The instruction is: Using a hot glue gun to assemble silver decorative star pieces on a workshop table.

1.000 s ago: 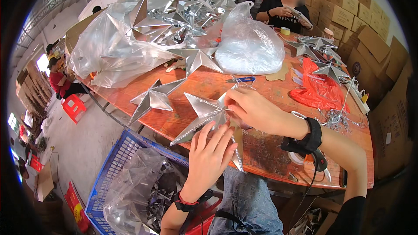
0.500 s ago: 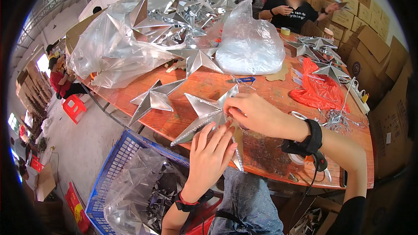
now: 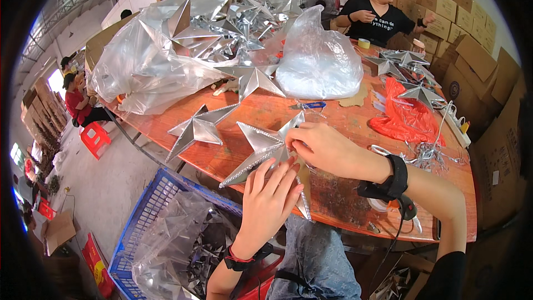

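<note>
Keeping almost the same pose as a moment ago, the left hand (image 3: pixel 269 188) lies spread on the bead-edged silver star (image 3: pixel 268 145) at the wooden table's (image 3: pixel 355 124) near edge, the right hand (image 3: pixel 321 145) curled just beside it, grip hidden, so work stays there.

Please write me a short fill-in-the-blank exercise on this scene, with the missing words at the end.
1. The left hand rests on a silvery piece shaped like a ____.
2. A thin red band circles the person's ____ wrist.
3. The plastic crate by the table is coloured ____.
4. The crumpled bag farthest right on the table is coloured ____.

Missing words: star; left; blue; red.
</note>
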Motion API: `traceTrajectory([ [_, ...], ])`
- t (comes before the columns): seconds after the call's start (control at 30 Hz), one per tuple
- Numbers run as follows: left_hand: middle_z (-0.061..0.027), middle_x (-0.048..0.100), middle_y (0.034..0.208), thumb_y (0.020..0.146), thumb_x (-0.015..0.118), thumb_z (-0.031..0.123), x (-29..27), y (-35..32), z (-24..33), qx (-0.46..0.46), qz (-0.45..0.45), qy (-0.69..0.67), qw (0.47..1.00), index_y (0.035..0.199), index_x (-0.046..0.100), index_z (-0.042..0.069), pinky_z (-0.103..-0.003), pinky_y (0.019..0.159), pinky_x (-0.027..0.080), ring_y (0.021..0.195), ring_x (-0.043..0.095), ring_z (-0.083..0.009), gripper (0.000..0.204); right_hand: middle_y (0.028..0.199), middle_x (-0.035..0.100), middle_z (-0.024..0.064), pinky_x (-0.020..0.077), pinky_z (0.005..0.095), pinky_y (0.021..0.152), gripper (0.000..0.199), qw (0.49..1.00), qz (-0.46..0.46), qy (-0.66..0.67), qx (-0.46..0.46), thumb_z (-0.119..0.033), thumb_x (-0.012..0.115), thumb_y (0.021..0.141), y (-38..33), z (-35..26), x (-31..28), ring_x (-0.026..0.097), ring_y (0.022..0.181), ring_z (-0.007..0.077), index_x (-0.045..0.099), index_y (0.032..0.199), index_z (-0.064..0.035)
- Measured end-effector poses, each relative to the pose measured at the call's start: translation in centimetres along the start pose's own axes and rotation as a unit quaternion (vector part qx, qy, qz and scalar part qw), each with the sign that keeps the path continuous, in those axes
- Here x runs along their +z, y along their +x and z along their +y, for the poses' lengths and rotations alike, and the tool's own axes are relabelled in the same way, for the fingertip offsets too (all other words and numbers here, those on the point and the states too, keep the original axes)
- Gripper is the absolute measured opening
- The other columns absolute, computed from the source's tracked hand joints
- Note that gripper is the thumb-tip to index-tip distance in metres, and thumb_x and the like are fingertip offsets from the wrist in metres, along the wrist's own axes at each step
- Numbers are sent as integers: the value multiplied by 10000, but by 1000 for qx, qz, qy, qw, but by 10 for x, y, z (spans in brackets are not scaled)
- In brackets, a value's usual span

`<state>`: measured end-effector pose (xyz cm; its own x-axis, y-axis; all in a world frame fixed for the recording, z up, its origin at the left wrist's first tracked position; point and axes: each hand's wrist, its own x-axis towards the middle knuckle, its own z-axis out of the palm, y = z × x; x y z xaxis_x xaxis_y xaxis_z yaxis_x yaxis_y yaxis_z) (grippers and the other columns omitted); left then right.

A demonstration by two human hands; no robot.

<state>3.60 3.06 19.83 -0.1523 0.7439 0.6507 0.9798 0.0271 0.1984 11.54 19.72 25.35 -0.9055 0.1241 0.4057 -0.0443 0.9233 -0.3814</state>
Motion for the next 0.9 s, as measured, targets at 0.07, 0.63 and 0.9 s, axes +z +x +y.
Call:
traceTrajectory([
  [0.07,-49,551,1205,858,580,219,0,0,0,1,0,-1,1000,1145,593,70,-394,915,369,1140,455,-278,324,769,594,165,454,404,633,101,1000,4,14,15,-63,484,852,0,-1,-1,593,706,340,552,909,-15],
  [0.63,-52,553,1197,863,575,212,-1,-1,-1,7,0,0,1000,1158,582,61,-390,924,376,1120,460,-282,332,757,619,188,464,442,647,103,996,-9,54,63,-62,484,847,1,-10,-7,605,736,381,530,917,-1],
  [0.9,-56,564,1184,834,595,172,-2,2,5,10,21,-2,1000,1144,582,67,-395,921,382,1123,469,-285,328,800,587,185,448,428,638,96,997,63,20,30,-68,524,847,-9,-55,-65,584,736,371,491,904,1],
])
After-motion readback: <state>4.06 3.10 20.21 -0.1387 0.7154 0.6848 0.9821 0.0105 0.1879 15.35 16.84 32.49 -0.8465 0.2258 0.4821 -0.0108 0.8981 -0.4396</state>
